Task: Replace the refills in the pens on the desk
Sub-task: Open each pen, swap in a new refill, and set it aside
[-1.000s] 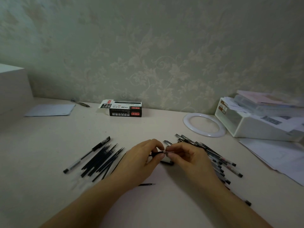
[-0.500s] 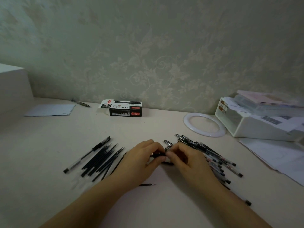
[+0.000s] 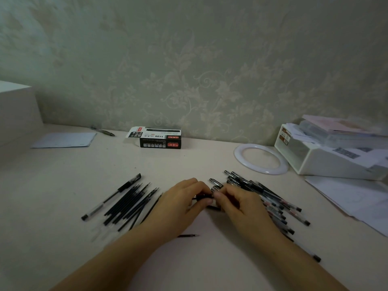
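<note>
My left hand and my right hand meet at the middle of the desk, both pinching one dark pen between their fingertips; most of it is hidden by the fingers. A pile of several pens lies just right of my right hand. Left of my left hand lies a bundle of dark refills with one capped pen beside it. A single loose refill lies on the desk under my left wrist.
A black refill box stands at the back by the wall, with a pen and a paper sheet to its left. A white ring, a white tray of papers and loose sheets fill the right side.
The two hands have drawn closer together on the pen and sunk slightly towards the desk. Nothing else has moved.
</note>
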`<action>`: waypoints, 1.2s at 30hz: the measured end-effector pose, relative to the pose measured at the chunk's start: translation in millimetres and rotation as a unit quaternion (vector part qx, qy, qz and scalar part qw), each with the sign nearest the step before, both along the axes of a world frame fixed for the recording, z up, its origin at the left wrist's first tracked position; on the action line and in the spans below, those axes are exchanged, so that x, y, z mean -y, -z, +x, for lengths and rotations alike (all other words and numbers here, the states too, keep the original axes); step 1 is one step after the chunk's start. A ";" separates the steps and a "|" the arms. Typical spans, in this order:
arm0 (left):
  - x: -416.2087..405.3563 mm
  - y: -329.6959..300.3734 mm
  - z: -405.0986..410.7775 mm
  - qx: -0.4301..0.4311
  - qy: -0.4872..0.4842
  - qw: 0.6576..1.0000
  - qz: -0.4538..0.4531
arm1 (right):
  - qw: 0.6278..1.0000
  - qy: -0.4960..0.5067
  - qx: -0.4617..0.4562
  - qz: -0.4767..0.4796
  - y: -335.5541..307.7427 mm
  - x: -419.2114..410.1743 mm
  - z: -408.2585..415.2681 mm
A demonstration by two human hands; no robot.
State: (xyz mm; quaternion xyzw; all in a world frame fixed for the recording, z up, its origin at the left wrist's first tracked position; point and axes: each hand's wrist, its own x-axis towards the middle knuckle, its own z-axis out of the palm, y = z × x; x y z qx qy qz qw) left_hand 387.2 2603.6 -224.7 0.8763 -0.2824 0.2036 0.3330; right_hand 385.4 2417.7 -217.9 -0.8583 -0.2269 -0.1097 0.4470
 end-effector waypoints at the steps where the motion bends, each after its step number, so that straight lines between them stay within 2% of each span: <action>1: -0.2 -0.1 0.0 -0.001 0.000 1.000 -0.002 | 1.000 0.001 -0.001 -0.001 0.6 -0.4 0.5; 7: -0.4 -3.2 -0.3 0.017 -0.012 1.000 0.002 | 1.000 0.002 -0.014 0.022 1.7 -1.3 0.2; 13: -4.4 -3.4 2.2 0.043 -0.081 0.996 -0.011 | 0.997 0.076 0.008 -0.024 -0.3 -4.4 -6.1; 17: -9.5 -4.1 4.5 0.062 -0.136 0.988 -0.029 | 0.981 0.047 0.061 -0.180 2.0 -9.8 -13.5; 19: -8.0 -4.3 3.5 0.065 -0.136 0.988 -0.028 | 0.974 0.024 0.066 -0.218 4.2 -13.0 -11.7; 25: -2.8 -1.8 0.8 0.053 -0.103 0.993 -0.011 | 0.977 0.078 0.092 -0.175 7.5 -6.0 -1.8; 33: -5.2 2.3 3.0 0.023 -0.084 0.996 0.000 | 0.970 0.086 0.077 -0.215 11.1 1.8 4.8; 36: -7.1 2.3 3.7 0.019 -0.089 0.996 0.017 | 0.984 0.089 0.045 -0.144 9.5 5.2 5.8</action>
